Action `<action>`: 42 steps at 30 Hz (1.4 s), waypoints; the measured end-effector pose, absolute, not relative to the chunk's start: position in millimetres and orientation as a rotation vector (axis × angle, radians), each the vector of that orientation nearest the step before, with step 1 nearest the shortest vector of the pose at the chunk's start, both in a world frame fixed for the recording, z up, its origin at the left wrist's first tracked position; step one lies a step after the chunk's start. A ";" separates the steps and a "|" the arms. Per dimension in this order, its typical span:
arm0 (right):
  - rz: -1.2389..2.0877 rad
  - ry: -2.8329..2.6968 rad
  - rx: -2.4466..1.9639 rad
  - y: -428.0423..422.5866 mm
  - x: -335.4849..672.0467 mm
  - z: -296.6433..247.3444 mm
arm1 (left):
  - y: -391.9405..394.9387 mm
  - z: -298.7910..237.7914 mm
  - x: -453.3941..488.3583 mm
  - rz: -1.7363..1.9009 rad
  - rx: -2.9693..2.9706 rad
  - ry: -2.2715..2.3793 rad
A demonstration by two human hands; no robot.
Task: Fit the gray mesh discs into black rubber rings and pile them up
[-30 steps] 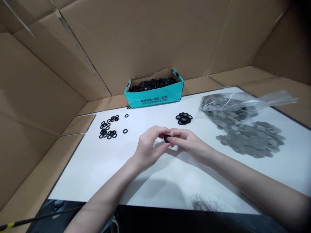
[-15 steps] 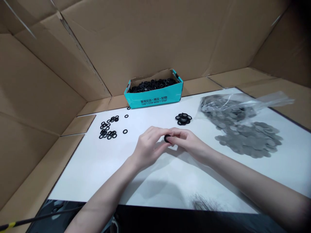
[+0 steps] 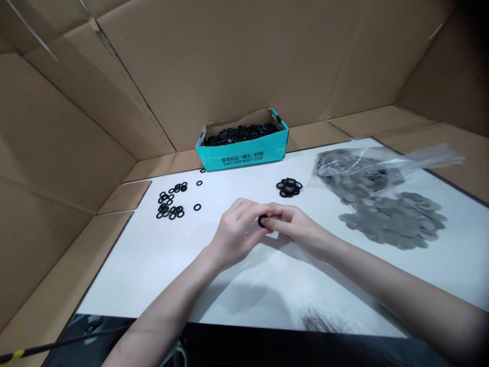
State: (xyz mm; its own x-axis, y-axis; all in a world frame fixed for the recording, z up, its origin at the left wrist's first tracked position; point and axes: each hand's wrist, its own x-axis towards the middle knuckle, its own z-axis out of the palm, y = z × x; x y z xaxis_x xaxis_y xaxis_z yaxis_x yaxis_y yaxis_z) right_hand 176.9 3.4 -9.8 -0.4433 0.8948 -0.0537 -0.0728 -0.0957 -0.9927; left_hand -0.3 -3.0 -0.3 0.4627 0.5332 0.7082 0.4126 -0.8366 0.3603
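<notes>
Between my two hands, a little above the white tabletop, is a black ring [image 3: 261, 220]. My left hand [image 3: 237, 227] pinches it from the left, fingers over the top and thumb below. From the other side my right hand [image 3: 292, 221] grips the same ring, its thumb pressed on the face. Whether a disc sits inside the ring is hidden by the fingers. Just beyond my hands lies a small pile of black rings with grey discs in them [image 3: 289, 187]. Loose black rings [image 3: 170, 204] are scattered to the left.
A turquoise box [image 3: 244, 155] full of black rings stands at the back. To the right, grey mesh-like discs [image 3: 397, 221] spread out from a clear plastic bag [image 3: 359, 168]. Cardboard walls [image 3: 244, 61] enclose the white table [image 3: 153, 275] at the back and sides.
My hands stay in nearly the same place on the black ring. The right thumb and fingers have shifted slightly, and the ring sits a touch lower.
</notes>
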 end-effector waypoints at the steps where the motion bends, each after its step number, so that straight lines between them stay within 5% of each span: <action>1: 1.643 -1.427 -0.950 3.1 176.5 -10.0 | -3.2 -0.9 0.3 1.329 2.566 0.847; 9: 1.552 -1.494 -1.024 7.5 180.9 -8.5 | -1.9 0.9 -2.7 1.298 2.555 0.816; 17: 0.544 -1.604 -1.283 40.5 213.8 -12.8 | 13.1 6.7 -24.7 1.466 2.409 1.121; 30: 0.330 -1.593 -1.537 69.8 225.8 -36.5 | 41.0 11.7 -71.2 1.552 2.163 1.586; 33: 0.292 -1.622 -1.528 68.7 226.8 -37.8 | 48.7 11.7 -92.5 1.378 2.045 1.971; 36: 0.288 -1.637 -1.511 64.5 229.4 -32.8 | 54.6 8.5 -113.2 0.807 1.889 2.444; 42: 0.297 -1.669 -1.541 47.9 244.7 -9.4 | 56.9 4.8 -129.5 0.458 1.792 2.442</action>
State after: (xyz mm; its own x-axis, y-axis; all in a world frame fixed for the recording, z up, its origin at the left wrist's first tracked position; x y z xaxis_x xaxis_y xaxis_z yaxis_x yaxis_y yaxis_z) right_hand 244.7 47.9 -9.4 0.0917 0.9106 0.4029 0.7159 0.2210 -0.6623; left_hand -129.5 56.9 4.8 -0.3134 0.9430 0.1122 0.9195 0.2719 0.2837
